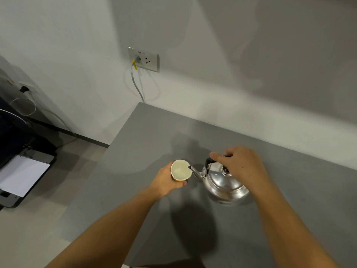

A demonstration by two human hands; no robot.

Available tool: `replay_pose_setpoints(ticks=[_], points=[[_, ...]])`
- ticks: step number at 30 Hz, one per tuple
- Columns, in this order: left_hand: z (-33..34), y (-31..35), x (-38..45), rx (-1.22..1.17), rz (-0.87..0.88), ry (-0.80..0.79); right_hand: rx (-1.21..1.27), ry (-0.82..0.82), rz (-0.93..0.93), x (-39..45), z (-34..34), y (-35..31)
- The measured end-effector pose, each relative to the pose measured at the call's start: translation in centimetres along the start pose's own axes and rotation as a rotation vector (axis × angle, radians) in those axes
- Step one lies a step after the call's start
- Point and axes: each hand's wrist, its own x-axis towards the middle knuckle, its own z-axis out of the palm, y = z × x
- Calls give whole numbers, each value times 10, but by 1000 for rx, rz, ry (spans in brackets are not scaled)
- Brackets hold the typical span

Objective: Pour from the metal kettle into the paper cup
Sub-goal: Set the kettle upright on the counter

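Observation:
A shiny metal kettle (224,183) with a black handle and a black lid knob is near the middle of the grey table (150,132). My right hand (239,165) grips the kettle's black handle from above. The kettle's spout tip reaches over the rim of the paper cup (180,170). The cup is orange outside and pale inside, with its opening facing up. My left hand (166,180) is wrapped around the cup's side and holds it just left of the kettle. No stream of liquid is visible.
The table's left edge runs diagonally, with floor beyond it. A printer (21,175) holding white paper stands on the floor at the left. A wall socket (144,59) with a plugged cable is behind the table's far corner.

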Motion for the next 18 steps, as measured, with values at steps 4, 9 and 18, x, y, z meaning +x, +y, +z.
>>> replay_pose_setpoints(ticks=[4, 9, 18], points=[[-4, 4, -5, 29, -13, -2, 51, 18, 28, -6, 6, 11], [-10, 10, -10, 49, -4, 7, 161, 69, 55, -18, 8, 22], [-18, 23, -18, 28, 43, -2, 405, 175, 93, -36, 12, 44]])
